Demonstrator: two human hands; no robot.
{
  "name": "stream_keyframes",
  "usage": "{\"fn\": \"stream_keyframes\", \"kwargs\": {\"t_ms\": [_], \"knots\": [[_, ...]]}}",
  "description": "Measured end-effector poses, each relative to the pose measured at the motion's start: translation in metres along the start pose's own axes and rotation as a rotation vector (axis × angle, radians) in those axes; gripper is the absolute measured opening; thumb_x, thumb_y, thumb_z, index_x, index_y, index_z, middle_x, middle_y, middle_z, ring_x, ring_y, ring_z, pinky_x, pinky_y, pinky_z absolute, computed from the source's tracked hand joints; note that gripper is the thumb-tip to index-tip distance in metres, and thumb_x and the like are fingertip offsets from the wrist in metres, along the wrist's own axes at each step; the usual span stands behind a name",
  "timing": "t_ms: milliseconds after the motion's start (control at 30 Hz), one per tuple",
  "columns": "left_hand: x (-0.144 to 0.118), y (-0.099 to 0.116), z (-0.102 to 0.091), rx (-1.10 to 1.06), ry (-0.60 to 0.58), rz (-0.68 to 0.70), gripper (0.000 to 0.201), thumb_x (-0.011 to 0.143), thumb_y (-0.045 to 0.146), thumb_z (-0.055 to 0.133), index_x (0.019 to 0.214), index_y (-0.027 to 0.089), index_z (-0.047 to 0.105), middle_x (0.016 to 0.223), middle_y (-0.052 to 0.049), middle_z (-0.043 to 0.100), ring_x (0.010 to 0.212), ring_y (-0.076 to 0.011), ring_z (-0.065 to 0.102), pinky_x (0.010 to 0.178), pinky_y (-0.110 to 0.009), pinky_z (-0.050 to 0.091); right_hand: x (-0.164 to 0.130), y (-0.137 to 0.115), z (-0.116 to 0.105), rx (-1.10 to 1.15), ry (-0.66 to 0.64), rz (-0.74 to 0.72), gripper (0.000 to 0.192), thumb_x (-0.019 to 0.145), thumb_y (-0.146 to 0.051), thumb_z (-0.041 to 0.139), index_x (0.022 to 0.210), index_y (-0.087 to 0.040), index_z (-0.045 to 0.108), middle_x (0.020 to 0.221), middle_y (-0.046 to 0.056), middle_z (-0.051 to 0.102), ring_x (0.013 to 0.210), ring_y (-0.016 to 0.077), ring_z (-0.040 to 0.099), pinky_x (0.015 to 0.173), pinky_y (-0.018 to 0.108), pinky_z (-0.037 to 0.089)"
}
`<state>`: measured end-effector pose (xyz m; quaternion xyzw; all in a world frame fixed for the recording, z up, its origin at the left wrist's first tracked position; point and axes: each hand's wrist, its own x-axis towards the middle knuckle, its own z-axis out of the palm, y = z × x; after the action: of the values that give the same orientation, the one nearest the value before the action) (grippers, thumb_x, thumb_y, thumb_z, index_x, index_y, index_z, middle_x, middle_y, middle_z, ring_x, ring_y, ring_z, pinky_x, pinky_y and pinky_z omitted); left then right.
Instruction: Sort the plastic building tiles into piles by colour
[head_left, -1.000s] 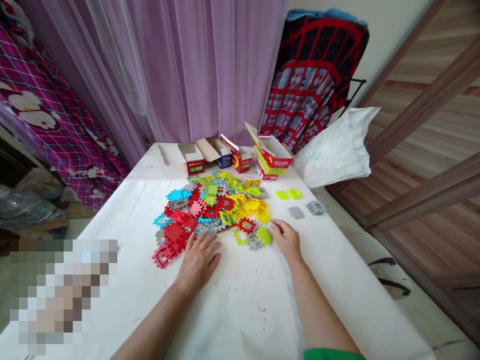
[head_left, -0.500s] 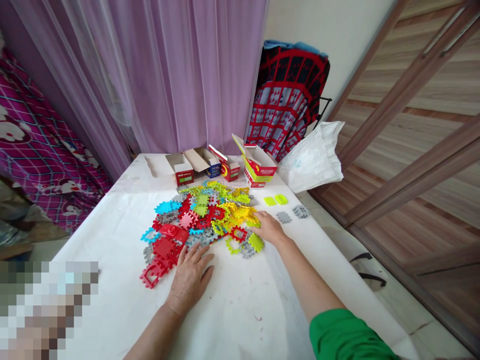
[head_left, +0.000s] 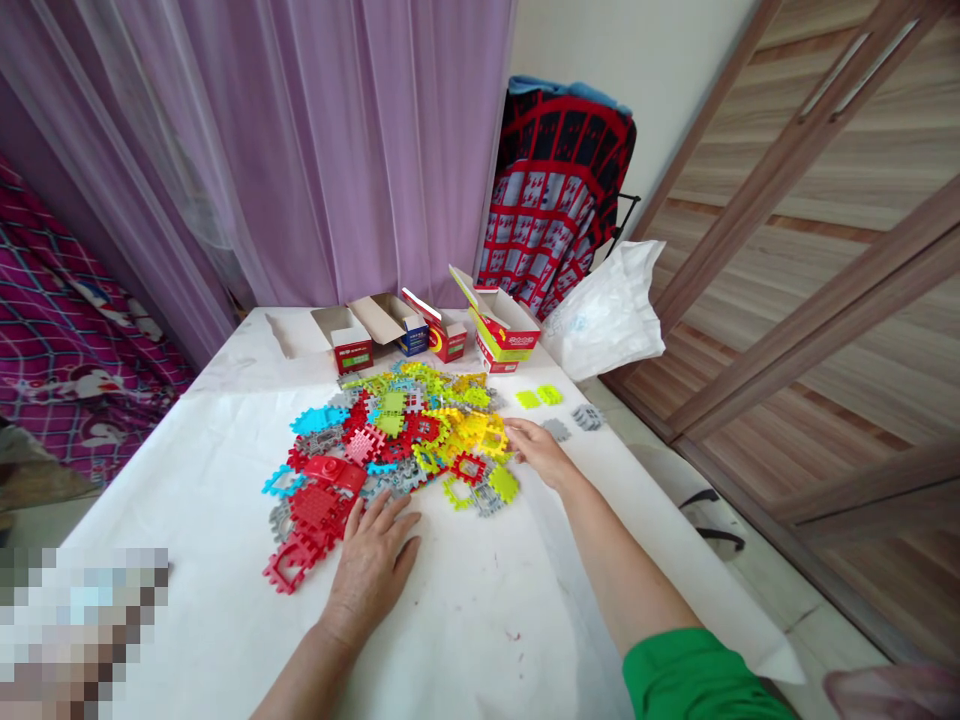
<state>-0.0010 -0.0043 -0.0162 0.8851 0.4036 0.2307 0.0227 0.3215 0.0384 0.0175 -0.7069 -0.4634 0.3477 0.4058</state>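
Observation:
A heap of flat interlocking plastic building pieces [head_left: 394,424] in red, yellow, green, blue and grey covers the middle of the white table. My left hand [head_left: 377,550] lies palm down at the near edge of this heap. Its fingers are spread, with the tips by red and grey pieces, and it holds nothing. On the right side of the heap, my right hand [head_left: 538,450] has its thumb and fingers around the edge of a yellow building piece [head_left: 484,433]. The fingertips are partly hard to make out. Near that hand lie green pieces [head_left: 538,397] and grey pieces [head_left: 587,418].
Several open cardboard boxes, among them a red and yellow-green box [head_left: 506,335], stand along the table's back edge. A white plastic bag [head_left: 606,315] is at the back right corner. Purple curtains [head_left: 375,150] hang behind the table [head_left: 480,620], and a wooden wardrobe [head_left: 795,230] stands to the right.
The whole view has shifted, so the table appears slightly further left. My left hand still rests by the heap, and the right hand stays at the yellow pieces with its fingers drawn closer together.

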Motion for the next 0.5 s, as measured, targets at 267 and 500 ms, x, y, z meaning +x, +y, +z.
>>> {"fn": "stream_keyframes", "kwargs": {"t_ms": [267,500], "knots": [[0.0,-0.003,0.003,0.0,0.004,0.017,0.027,0.09,0.027,0.049,0.11,0.028,0.066,0.125,-0.005,0.066,0.125,-0.0315,0.051,0.104,-0.06,0.034,-0.012,0.001,-0.007,-0.596,0.104,0.115,0.03,0.069,-0.036,0.071,0.096,-0.023,0.07,0.103,0.006,0.069,0.098,0.0231,0.064,0.086,0.033,0.047],[-0.001,-0.006,0.005,0.003,0.028,0.029,0.026,0.09,0.027,0.05,0.109,0.028,0.067,0.125,-0.005,0.066,0.124,-0.0305,0.052,0.105,-0.057,0.034,-0.018,-0.014,0.012,-0.825,0.026,0.125,0.042,0.076,-0.048,0.061,0.111,-0.025,0.066,0.118,0.009,0.062,0.107,0.0219,0.061,0.088,0.029,0.045]]}}
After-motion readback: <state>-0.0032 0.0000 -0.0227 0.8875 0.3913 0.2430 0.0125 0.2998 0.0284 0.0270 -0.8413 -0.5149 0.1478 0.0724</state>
